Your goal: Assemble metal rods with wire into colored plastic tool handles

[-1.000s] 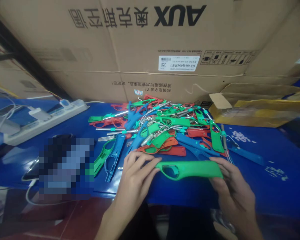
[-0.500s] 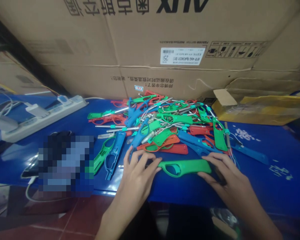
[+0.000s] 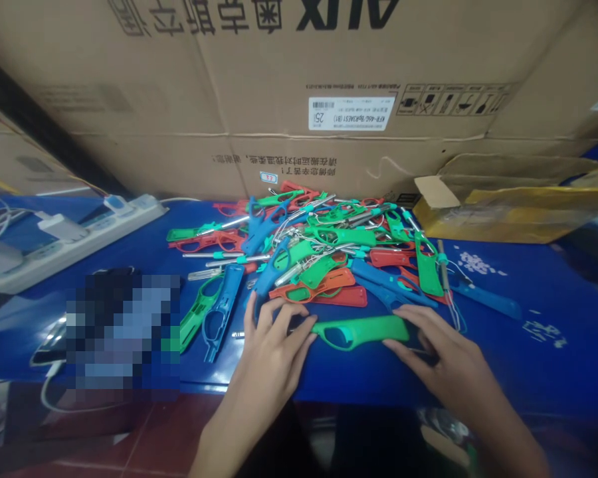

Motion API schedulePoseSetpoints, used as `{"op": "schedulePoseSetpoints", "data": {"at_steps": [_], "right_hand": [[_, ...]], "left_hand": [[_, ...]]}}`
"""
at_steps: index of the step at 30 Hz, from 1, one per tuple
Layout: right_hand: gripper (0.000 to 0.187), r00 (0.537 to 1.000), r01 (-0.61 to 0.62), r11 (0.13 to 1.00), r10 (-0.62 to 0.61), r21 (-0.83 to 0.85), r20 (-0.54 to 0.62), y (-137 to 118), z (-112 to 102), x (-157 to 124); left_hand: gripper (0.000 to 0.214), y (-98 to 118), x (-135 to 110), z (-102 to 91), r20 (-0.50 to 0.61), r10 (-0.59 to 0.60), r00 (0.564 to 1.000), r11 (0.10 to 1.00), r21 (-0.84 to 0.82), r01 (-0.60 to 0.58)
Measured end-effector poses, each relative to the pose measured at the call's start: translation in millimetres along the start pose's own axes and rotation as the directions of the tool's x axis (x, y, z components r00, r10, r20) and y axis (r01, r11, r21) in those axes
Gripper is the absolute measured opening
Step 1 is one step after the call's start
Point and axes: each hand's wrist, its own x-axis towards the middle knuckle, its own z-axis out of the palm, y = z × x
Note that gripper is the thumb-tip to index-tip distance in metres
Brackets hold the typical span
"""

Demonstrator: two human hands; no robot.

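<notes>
A long green plastic handle shell [image 3: 361, 330] lies across the near edge of the blue table [image 3: 528, 372], held at both ends. My left hand [image 3: 272, 348] pinches its left end with fingers spread over it. My right hand [image 3: 441, 362] covers and grips its right end. Just behind them lies a heap of green, blue and red handle shells and metal rods [image 3: 319, 255].
A large cardboard box [image 3: 279, 86] stands behind the heap. A white power strip [image 3: 74, 236] with plugs lies at the left. A blurred-out object [image 3: 122, 332] sits near the front left. An open yellow-lined carton [image 3: 518, 206] is at the right, with small white bits [image 3: 473, 262] beside it.
My right hand has slid left along the green shell, covering more of its right end. The shell has come down closer to the table, and the view has shifted a little.
</notes>
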Motion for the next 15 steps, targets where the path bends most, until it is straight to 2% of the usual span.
{"op": "schedulePoseSetpoints", "data": {"at_steps": [8, 11, 15], "right_hand": [[0.036, 0.998, -0.05, 0.998, 0.049, 0.038, 0.026, -1.7, -1.6, -2.7], [0.034, 0.998, -0.056, 0.998, 0.055, 0.017, 0.025, -1.6, -2.1, -1.5], [0.042, 0.999, -0.036, 0.997, 0.035, -0.067, -0.009, -1.4, -0.7, -1.6]], "left_hand": [[0.024, 2.2, -0.4, 1.7, -0.013, -0.003, 1.0, 1.0, 0.027, 0.003], [0.024, 2.0, -0.7, 3.6, -0.017, -0.008, 1.0, 0.999, 0.032, 0.009], [0.023, 2.7, -0.9, 4.3, -0.021, -0.021, 1.0, 1.0, 0.003, 0.021]]}}
